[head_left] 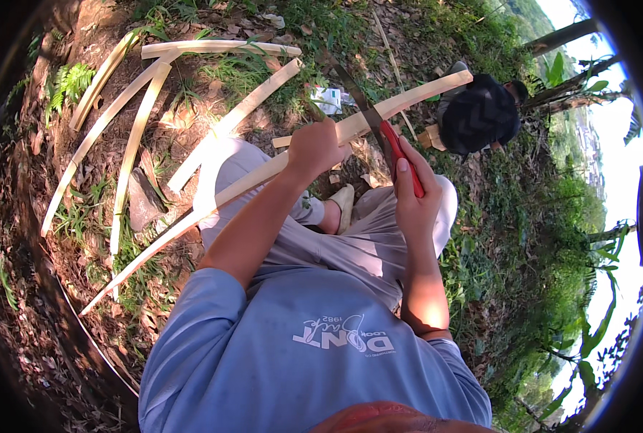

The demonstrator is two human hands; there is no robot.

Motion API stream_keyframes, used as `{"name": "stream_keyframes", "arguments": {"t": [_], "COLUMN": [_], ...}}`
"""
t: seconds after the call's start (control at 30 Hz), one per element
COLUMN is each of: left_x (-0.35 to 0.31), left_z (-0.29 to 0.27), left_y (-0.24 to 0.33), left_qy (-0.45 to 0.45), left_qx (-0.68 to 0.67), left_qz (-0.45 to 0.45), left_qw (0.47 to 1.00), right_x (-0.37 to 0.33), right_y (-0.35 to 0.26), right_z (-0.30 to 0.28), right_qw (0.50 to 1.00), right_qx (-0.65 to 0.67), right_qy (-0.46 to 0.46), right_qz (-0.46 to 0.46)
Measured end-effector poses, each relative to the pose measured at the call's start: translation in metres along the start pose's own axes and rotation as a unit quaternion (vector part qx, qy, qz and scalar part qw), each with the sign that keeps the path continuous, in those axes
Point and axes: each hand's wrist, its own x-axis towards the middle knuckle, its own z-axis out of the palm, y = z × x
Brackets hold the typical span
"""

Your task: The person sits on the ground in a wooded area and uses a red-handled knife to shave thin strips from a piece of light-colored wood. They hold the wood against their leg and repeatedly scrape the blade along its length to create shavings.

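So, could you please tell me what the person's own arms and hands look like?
The left sleeve and right sleeve are blue-grey, matching the shirt, and roughly elbow-length. Beyond them, the left forearm and right forearm are uncovered. The left hand and right hand wear no gloves.

Bright daylight, dappled by shade. Direct sun bleaches part of a loose wooden strip (pixel 233 121) and the pale trousers (pixel 226 167); leaf litter (pixel 36 361) at left lies in mottled shadow. The sky (pixel 624 177) is overexposed; barrel distortion increases toward the black circular vignette.
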Motion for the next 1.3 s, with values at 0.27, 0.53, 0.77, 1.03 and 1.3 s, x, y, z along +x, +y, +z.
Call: {"name": "stream_keyframes", "arguments": {"t": [0.27, 0.53, 0.77, 1.03, 1.3], "left_x": [-0.003, -0.005, -0.005, -0.005, -0.003], "left_z": [0.009, 0.012, 0.010, 0.012, 0.013], "left_y": [-0.003, -0.007, -0.008, -0.011, -0.014], "left_qy": [0.058, 0.088, 0.070, 0.064, 0.055], "left_qx": [-0.009, -0.024, -0.024, -0.019, -0.017], "left_qz": [0.019, 0.045, 0.034, 0.032, 0.019], "left_qw": [0.998, 0.995, 0.997, 0.997, 0.998], "right_x": [0.023, 0.056, 0.074, 0.078, 0.068], "right_y": [0.007, 0.015, 0.022, 0.037, 0.031], "right_z": [0.031, 0.062, 0.076, 0.084, 0.083], "right_qw": [0.998, 0.997, 0.997, 0.998, 0.997], "right_qx": [-0.035, -0.027, -0.010, 0.035, 0.009], "right_qy": [-0.014, -0.026, -0.050, -0.048, -0.065], "right_qz": [-0.052, -0.072, -0.049, -0.028, -0.041]}}
